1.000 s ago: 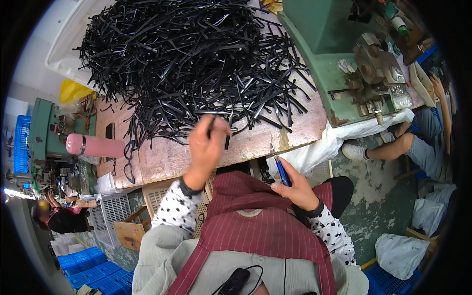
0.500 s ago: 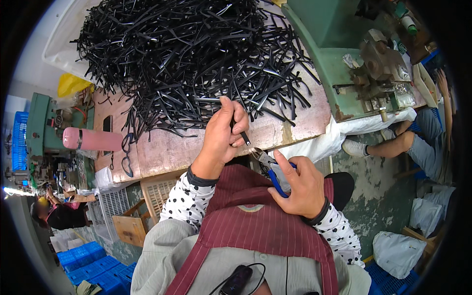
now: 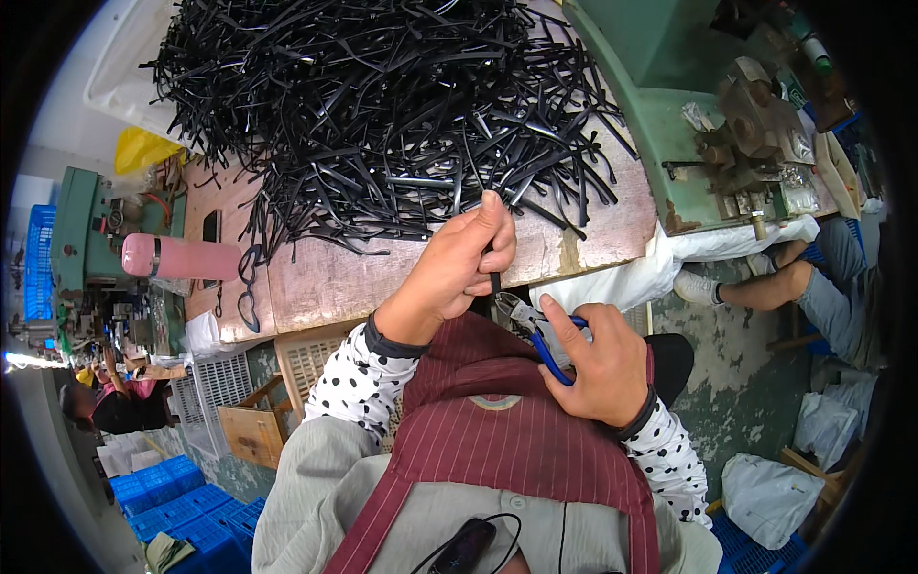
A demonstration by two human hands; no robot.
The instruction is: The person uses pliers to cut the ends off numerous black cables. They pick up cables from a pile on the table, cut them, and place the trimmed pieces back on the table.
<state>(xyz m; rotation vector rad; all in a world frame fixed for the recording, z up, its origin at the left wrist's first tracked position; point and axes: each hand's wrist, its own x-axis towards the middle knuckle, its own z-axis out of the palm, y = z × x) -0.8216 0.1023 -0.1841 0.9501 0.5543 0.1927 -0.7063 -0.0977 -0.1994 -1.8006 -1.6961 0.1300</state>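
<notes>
Now the left hand [image 3: 457, 273], which a moment back was reaching into the pile [image 3: 382, 115], has drawn near the bench edge [image 3: 344, 287], fingers closed on one thin black strip [image 3: 493, 279] held upright. The right hand [image 3: 598, 368] has come up beside it, wrapped round blue-handled cutters [image 3: 535, 330] whose metal nose sits just below the strip's lower end. Judged: trimming is about to start. Strips are slim, glossy, curved plastic; bench is worn, scuffed wood
</notes>
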